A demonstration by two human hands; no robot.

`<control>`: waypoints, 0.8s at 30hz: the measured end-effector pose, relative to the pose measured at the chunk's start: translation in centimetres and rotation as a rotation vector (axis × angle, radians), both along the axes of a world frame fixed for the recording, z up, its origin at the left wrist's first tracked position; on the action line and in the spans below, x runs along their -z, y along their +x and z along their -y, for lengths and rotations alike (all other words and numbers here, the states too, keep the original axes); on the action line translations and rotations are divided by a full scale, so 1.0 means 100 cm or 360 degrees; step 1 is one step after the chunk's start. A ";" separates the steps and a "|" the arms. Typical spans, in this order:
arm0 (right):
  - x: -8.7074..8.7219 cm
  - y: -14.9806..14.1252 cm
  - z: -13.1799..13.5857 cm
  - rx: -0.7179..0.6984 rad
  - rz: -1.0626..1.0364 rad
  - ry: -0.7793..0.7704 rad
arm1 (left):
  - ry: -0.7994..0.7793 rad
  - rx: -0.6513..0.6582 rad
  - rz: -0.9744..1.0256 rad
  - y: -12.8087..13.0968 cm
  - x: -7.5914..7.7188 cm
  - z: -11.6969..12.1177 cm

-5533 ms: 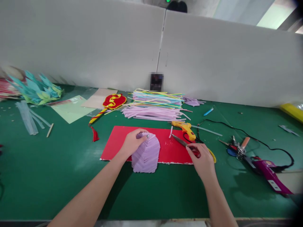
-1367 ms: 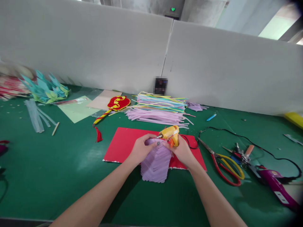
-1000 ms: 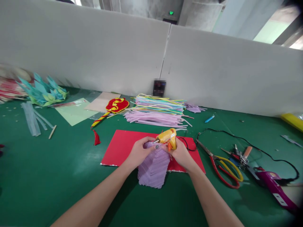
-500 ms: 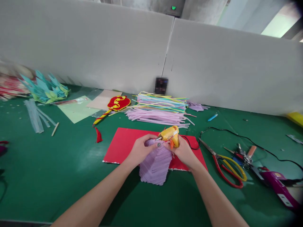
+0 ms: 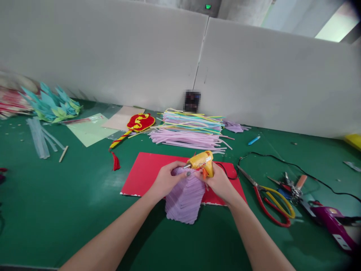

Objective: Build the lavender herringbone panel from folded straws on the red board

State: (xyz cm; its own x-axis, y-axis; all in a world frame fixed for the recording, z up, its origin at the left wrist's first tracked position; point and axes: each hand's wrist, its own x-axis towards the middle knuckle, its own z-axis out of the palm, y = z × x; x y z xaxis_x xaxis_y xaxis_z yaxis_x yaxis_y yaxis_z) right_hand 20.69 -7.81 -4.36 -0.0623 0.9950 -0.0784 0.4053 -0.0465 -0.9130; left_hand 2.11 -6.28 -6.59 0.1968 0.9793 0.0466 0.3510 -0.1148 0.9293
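Note:
A flat piece made of lilac pipe cleaners (image 5: 184, 201), laid in slanted rows, hangs toward me over the near edge of a red board (image 5: 146, 171). My left hand (image 5: 169, 178) pinches its upper left edge between thumb and fingers. In my right hand (image 5: 217, 180) is a yellow hot glue gun (image 5: 201, 161), its metal nozzle pointing left over the top of the lilac piece. The right fingertips also reach the upper right edge of that piece. Whether glue is coming out cannot be made out.
Bundled pipe cleaners (image 5: 188, 131) lie behind the board. To the right are scissors (image 5: 270, 199), a bunch of keys (image 5: 295, 190), a purple tool (image 5: 332, 224) and a black cord. A red-and-yellow fan-shaped ornament (image 5: 141, 122), clear glue sticks (image 5: 39, 137) and folded teal paper (image 5: 53, 105) lie left.
Both hands keep nearly the same hold on the lilac piece and the glue gun. The nozzle has shifted very slightly left; the view has moved a little.

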 end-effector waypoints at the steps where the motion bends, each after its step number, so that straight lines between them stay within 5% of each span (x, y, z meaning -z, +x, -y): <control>1: 0.000 0.000 0.000 0.0015 0.0027 -0.0023 | -0.0015 0.0008 0.0002 0.000 0.001 -0.001; 9: 0.012 -0.002 -0.010 0.0271 0.0464 0.0014 | 0.0081 -0.0163 -0.0245 -0.003 0.006 -0.010; 16: 0.001 0.024 -0.008 0.0556 0.0484 0.0298 | 0.0183 -0.0188 -0.0294 -0.004 0.011 -0.017; 24: 0.015 0.060 -0.020 0.0746 0.0578 0.0121 | 0.0419 -0.0151 -0.0648 -0.001 0.021 -0.017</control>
